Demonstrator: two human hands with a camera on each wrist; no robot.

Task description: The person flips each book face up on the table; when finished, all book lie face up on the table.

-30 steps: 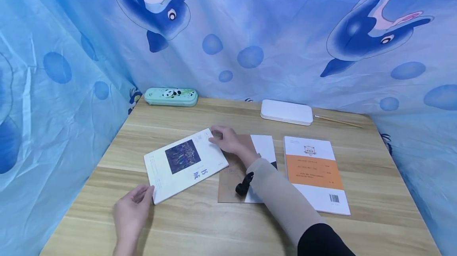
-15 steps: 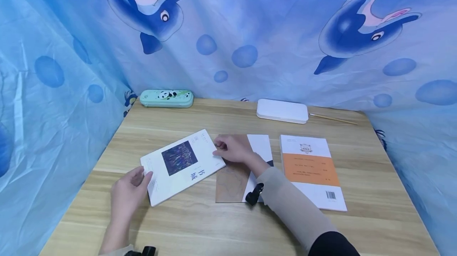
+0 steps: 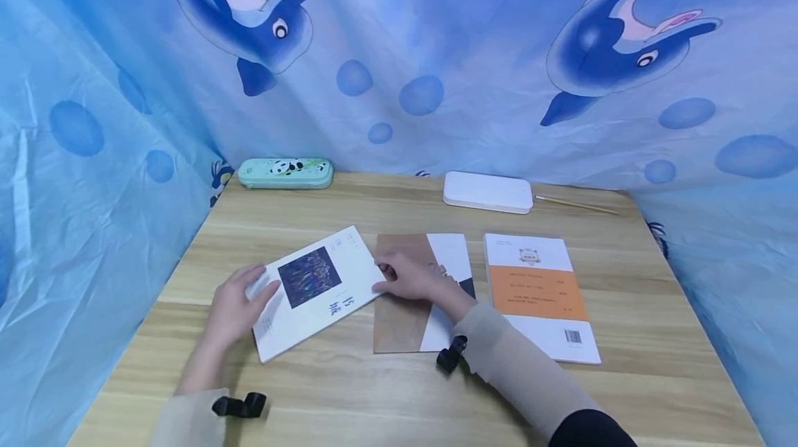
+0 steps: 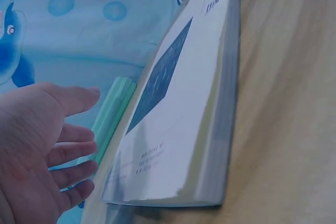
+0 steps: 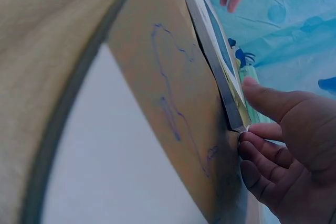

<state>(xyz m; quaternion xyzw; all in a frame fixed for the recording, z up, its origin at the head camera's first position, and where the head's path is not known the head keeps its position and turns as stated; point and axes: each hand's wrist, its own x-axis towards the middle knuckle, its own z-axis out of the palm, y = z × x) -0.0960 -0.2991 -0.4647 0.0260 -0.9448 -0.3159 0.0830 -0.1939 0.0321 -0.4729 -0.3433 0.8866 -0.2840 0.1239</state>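
Observation:
A white book (image 3: 318, 294) with a dark square picture lies slanted at the left of the table. Thumb and fingers of my right hand (image 3: 408, 275) pinch its right edge, seen closely at the book's corner in the right wrist view. Over the book's left end, my left hand (image 3: 233, 305) has its fingers extended and its thumb spread; the left wrist view shows that hand (image 4: 37, 140) beside the cover, holding nothing. Under my right hand lies a brown and white booklet (image 3: 402, 326) with blue pen-like lines (image 5: 167, 77).
To the right lies a white book with an orange band (image 3: 539, 292). Along the back stand a green panda pencil case (image 3: 285, 174), a flat white case (image 3: 488, 192) and a thin wooden stick (image 3: 576, 205). Behind them hangs a blue dolphin curtain (image 3: 436, 31).
My left hand has moved forward from the book's near left corner to over its left end. My right hand has slid from the far right corner down along the right edge.

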